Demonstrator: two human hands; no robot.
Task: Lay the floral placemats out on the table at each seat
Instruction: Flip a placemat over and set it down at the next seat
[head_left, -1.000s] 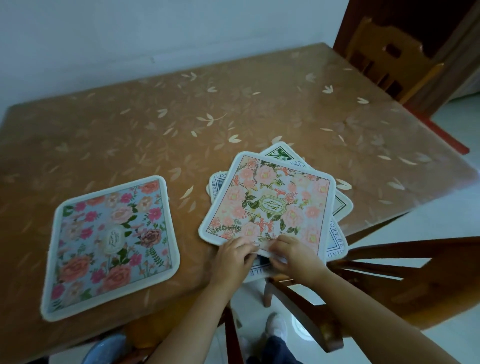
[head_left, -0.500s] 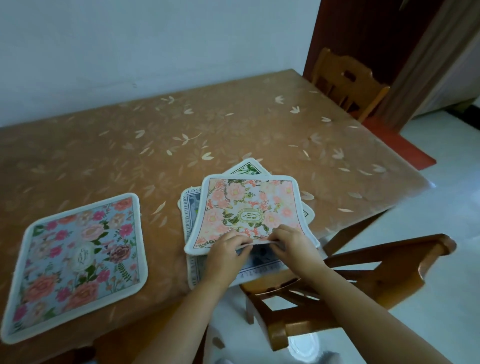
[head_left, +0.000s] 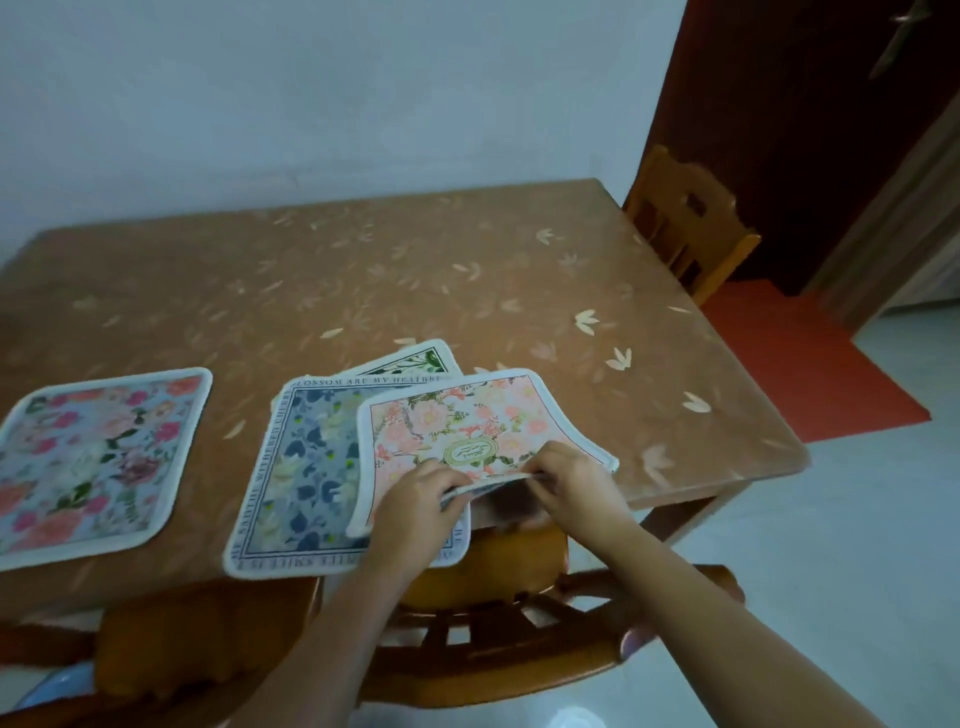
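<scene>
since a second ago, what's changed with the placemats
The pink placemat, pinched at its near edge by the left hand and right hand, has lifted there and slid rightward, uncovering the blue placemat. Both grips held. The laid placemat on the left and the green-cornered placemat stayed put.

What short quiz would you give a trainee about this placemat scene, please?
1. True or false: the left hand and the right hand both hold the near edge of the pink placemat.
2. How many placemats show on the table? A) two B) four C) six
3. Fill in: the lone placemat lies to the ___ of the pile.
Key: 1 true. 2 B: the lone placemat, the pink placemat, and under it the blue lettered placemat and the green-cornered placemat. 3 left.
</scene>
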